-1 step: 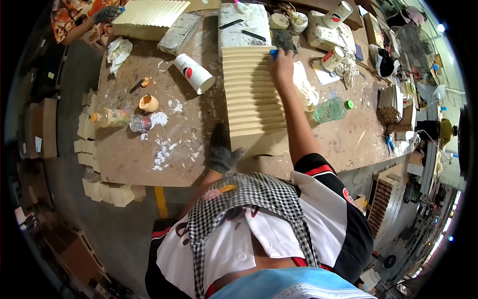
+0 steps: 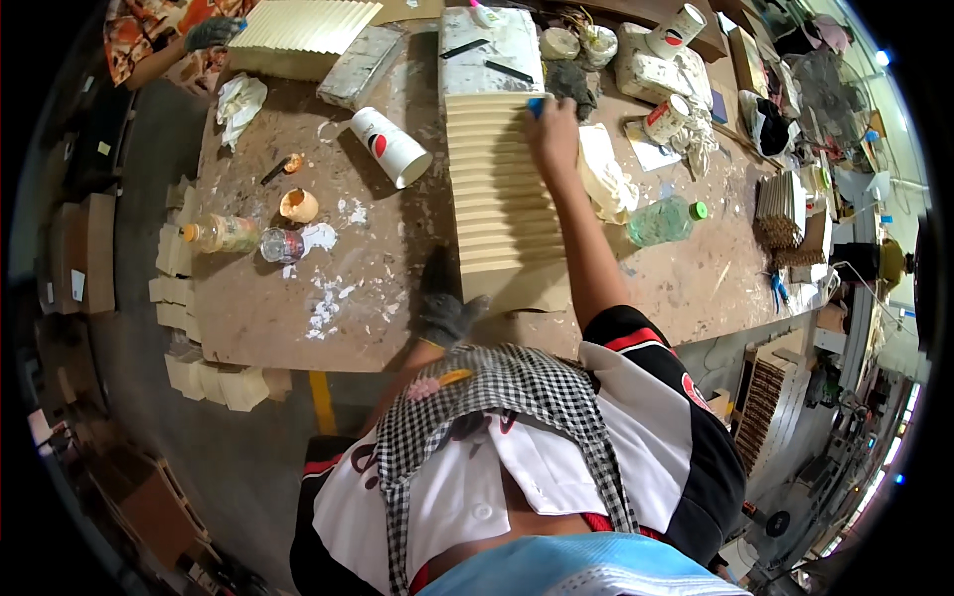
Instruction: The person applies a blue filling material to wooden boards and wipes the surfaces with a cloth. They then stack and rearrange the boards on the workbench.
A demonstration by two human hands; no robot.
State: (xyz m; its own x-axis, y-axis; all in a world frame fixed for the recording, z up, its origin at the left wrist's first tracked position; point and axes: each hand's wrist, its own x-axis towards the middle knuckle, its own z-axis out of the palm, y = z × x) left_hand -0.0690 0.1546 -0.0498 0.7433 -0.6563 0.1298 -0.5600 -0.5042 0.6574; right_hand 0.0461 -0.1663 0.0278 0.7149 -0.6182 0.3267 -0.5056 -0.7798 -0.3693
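Observation:
A long row of cream, overlapping board pieces (image 2: 497,189) lies in front of me, its ridges running crosswise. At its far right corner my bare right hand (image 2: 555,137) is closed on a small blue object (image 2: 537,106) whose kind I cannot make out. That object touches the ridged surface or is just above it. My left hand (image 2: 449,316), in a dark grey glove, rests by the near left corner of the row. Its fingers stretch along the left side, and the thumb points right toward the plain near end (image 2: 517,286).
A white paper cup (image 2: 391,149) lies left of the row; bottles (image 2: 221,235) stand farther left. At right are a green-capped bottle (image 2: 661,221) and a crumpled cloth (image 2: 606,174). A white-wrapped block (image 2: 489,50) sits beyond. A co-worker's gloved hand (image 2: 213,32) touches another ridged stack (image 2: 298,35).
My right hand has shifted slightly to the left with the blue object across the far end of the row. My left hand stays in place.

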